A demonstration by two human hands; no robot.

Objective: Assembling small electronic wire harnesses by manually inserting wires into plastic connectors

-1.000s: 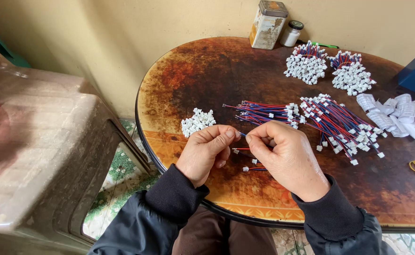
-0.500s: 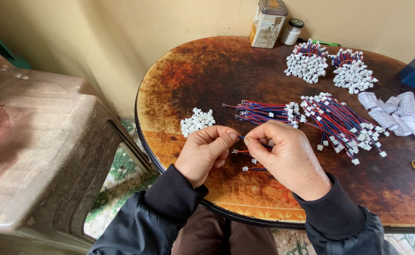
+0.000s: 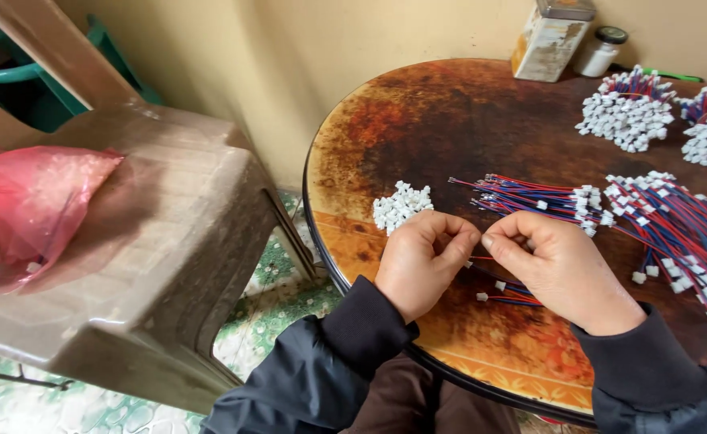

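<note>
My left hand [image 3: 422, 261] and my right hand [image 3: 558, 269] meet fingertip to fingertip over the near edge of a round brown table [image 3: 450, 137]. Between them they pinch a small white connector and a thin red wire; the piece itself is mostly hidden by my fingers. A little heap of loose white connectors [image 3: 401, 205] lies just beyond my left hand. A bundle of red and blue wires with white plugs [image 3: 530, 197] lies beyond my right hand. A few finished wires [image 3: 510, 293] rest under my hands.
More wire bundles [image 3: 675, 233] and heaps of white plugs [image 3: 627, 116] cover the right side. A worn tin [image 3: 550, 36] and a small jar [image 3: 602, 50] stand at the back. A brown plastic chair [image 3: 144, 241] holding a pink bag [image 3: 24, 209] stands to the left.
The view has swung left and closer, so the chair and pink bag now show. My hands stay pinched together on the same small piece over the table's near edge.
</note>
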